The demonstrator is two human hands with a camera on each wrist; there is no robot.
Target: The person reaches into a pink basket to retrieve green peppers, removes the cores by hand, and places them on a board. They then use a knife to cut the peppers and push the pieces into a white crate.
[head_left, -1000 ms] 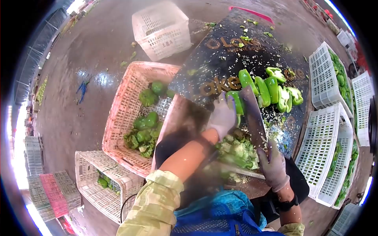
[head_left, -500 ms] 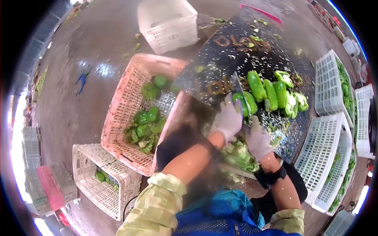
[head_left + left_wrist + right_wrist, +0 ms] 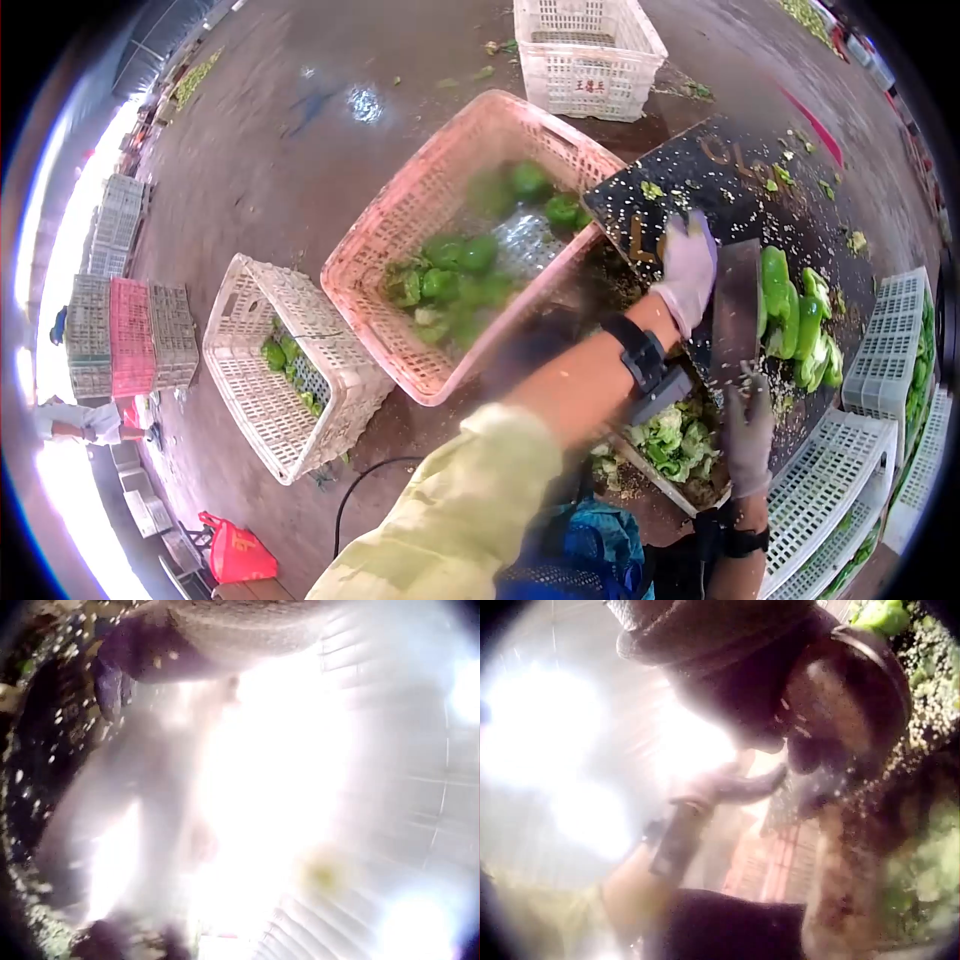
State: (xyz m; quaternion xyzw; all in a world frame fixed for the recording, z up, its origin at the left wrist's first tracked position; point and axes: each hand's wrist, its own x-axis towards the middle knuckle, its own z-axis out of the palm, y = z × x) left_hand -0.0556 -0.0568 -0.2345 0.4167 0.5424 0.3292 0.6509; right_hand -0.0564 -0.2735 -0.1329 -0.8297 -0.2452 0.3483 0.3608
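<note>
My gloved left hand (image 3: pixel 688 270) is over the dark board (image 3: pixel 650 180), fingers pointing away and nothing visible in them. A purple-stained glove finger (image 3: pixel 112 682) shows at the top of the left wrist view, where glare hides much. My gloved right hand (image 3: pixel 750 435) grips a broad-bladed knife (image 3: pixel 737 310), its blade standing just right of the left hand. The knife handle's round end (image 3: pixel 855 697) shows in the right wrist view. Right of the blade, several green bell peppers (image 3: pixel 785 310) lie in a row, some cut. Pale seeds litter the board.
Left of the board stands a pink crate (image 3: pixel 375 250) with green peppers inside, some blurred. White crates stand at the far side (image 3: pixel 590 85), lower left (image 3: pixel 240 400) and right (image 3: pixel 830 480). Leafy trimmings (image 3: pixel 675 445) lie in a bin below the board.
The head view has turned left. Half a second ago the left hand steadied a pepper at the blade; now that pepper is gone from beside it, and blurred green shapes appear in the pink crate.
</note>
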